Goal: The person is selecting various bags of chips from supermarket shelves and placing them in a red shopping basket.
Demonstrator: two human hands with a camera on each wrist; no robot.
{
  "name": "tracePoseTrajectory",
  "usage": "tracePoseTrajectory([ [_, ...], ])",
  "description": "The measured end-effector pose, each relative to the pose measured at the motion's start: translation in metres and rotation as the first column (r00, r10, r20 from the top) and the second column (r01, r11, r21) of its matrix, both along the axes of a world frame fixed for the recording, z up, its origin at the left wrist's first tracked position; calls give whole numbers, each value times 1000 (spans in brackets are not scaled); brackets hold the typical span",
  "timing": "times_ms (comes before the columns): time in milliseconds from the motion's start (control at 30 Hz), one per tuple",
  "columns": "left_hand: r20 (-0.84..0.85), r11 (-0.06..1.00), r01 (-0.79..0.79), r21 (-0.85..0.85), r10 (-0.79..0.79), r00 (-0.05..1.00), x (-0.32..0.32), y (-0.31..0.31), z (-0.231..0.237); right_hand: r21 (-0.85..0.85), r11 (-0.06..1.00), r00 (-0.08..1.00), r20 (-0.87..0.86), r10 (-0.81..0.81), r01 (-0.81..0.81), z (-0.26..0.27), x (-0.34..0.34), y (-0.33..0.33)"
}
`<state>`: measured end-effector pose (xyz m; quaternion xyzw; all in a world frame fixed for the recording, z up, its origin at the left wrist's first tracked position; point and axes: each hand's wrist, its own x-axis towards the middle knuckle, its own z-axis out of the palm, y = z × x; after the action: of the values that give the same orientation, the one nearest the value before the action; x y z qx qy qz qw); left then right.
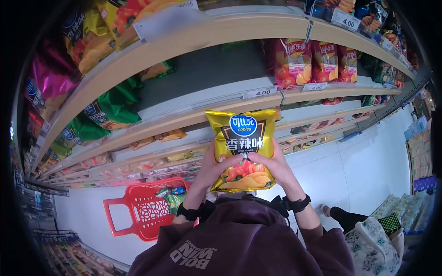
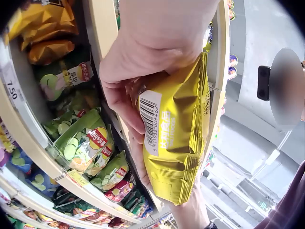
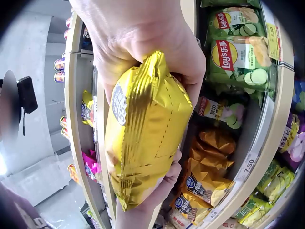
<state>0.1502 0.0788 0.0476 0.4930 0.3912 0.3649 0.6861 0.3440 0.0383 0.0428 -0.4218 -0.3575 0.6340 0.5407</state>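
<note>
A yellow bag of chips (image 1: 246, 177) with a blue round logo and pictures of red peppers is held upright in front of the body, its front toward the head camera. The left hand (image 1: 212, 164) grips its left side, thumb across the front. On the other side the right hand (image 1: 275, 163) grips it the same way, thumb meeting near the middle. In the left wrist view the bag's back (image 2: 174, 129) shows a white barcode label, with fingers curled behind it. The right wrist view shows the crimped end of the bag (image 3: 143, 129) below the right hand (image 3: 147, 43).
Curved store shelves (image 1: 193, 34) with chip bags and price tags stand ahead. Green bags (image 1: 113, 108) lie on the left, pink-red bags (image 1: 293, 62) on the right. A red shopping basket (image 1: 145, 188) with several packets sits on the floor at lower left. Another person's leg (image 1: 343, 216) shows at right.
</note>
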Motion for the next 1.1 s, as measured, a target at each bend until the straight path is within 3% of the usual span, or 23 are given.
tracePoseTrajectory([
  [133, 63, 998, -54, 23, 52, 997, 15, -6, -34, -31, 998, 997, 50, 59, -58, -21, 18, 8],
  [233, 1, 996, -81, -43, 81, 997, 15, -16, -48, -96, 991, 995, -9, 97, -98, -39, 20, 9],
  [300, -18, 994, -71, -81, 69, 997, 12, -17, -52, -79, 988, 988, 60, 141, -136, -41, 21, 8],
  [400, -169, 995, -34, 94, 50, 984, 6, -25, -51, -29, 976, 963, 156, 219, -217, -55, 22, 7],
  [533, -88, 979, -170, 109, 180, 980, 14, -36, -55, 49, 945, 909, 296, 295, -322, -53, 33, 11],
  [600, -107, 986, -156, 66, 162, 981, 16, -40, -49, 93, 932, 890, 344, 300, -350, -52, 34, 11],
  [633, -128, 985, -152, 83, 162, 979, 18, -40, -49, 88, 943, 914, 289, 284, -321, -46, 35, 7],
  [900, -315, 984, -89, 153, 134, 939, 23, -39, -57, 113, 937, 898, 341, 276, -331, -43, 45, 1],
  [1000, -192, 984, -108, 140, 134, 972, 28, -41, -49, 106, 944, 904, 339, 262, -313, -40, 44, -2],
  [1100, -215, 978, -99, 183, 138, 967, 27, -42, -54, 95, 942, 900, 339, 274, -322, -44, 45, -2],
])
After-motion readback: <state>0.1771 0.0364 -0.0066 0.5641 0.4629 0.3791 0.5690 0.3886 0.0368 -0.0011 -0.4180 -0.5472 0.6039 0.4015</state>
